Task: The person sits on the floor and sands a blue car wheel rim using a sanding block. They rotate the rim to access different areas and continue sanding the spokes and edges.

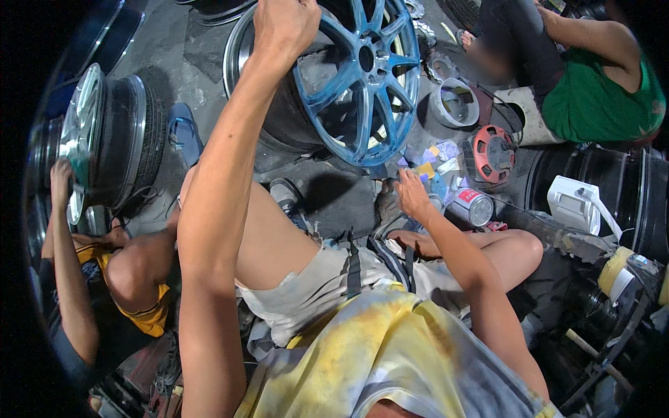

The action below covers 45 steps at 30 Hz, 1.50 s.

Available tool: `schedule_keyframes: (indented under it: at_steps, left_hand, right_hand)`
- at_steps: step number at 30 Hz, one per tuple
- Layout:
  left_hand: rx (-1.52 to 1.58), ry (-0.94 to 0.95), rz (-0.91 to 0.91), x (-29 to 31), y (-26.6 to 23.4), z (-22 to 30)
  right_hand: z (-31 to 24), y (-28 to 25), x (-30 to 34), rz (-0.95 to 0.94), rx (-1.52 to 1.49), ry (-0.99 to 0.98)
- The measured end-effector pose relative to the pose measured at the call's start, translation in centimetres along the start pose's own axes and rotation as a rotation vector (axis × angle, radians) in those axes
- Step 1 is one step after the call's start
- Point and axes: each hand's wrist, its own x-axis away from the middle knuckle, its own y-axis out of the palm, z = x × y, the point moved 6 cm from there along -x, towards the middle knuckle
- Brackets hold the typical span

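A blue multi-spoke alloy wheel (366, 59) stands in front of me, its face streaked with lighter patches. My left hand (287, 26) is closed over the wheel's upper left edge, its fingertips partly cut off by the picture's top. My right hand (414, 195) is low beside the wheel's bottom edge, fingers curled together. Anything in those fingers is too small to make out. Right beside it lie cut pieces of yellow, white and purple sheet (437, 155), and a metal can (471, 207) stands on its side.
A white bucket (456, 103) and a red reel (493, 155) stand to the right. Beyond them sits a person in green (592, 97). At left, another person's hand (61, 174) touches a silver wheel (83, 132). A blue slipper (184, 134) and a white box (574, 204) lie nearby.
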Motion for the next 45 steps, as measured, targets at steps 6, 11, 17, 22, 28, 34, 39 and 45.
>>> schedule_keyframes:
  at_steps: [6, 11, 17, 22, 28, 34, 39, 45]
  left_hand:
    - [0.046, 0.031, -0.011, 0.3, 0.7, 0.7]
    - [0.109, 0.030, -0.056, 0.4, 0.7, 0.5]
    - [0.152, 0.002, -0.059, 0.7, 0.3, 1.2]
    - [0.145, 0.044, -0.052, 0.8, 0.2, 1.2]
    - [0.156, 0.073, -0.017, 1.2, 0.2, 1.3]
    - [0.164, 0.104, -0.041, 1.1, 0.8, 2.0]
    - [0.137, 0.033, -0.058, 1.2, 1.4, 1.9]
    - [0.162, 0.059, -0.042, 1.3, 1.2, 2.5]
  right_hand:
    - [0.9, -5.4, 1.0, -0.051, -0.415, 0.174]
    - [-0.8, -15.7, 2.9, 0.290, -0.668, 0.140]
    - [-9.3, -25.7, 1.5, 0.520, -0.672, -0.189]
    - [-10.4, -25.4, -1.1, 0.533, -0.492, -0.255]
    - [-10.5, -25.6, 0.3, 0.485, -0.347, -0.400]
    - [-11.0, -26.1, -0.1, 0.499, -0.152, -0.457]
    - [-11.4, -26.6, -1.3, 0.326, -0.070, -0.521]
    - [-10.7, -26.6, -1.1, 0.341, -0.087, -0.566]
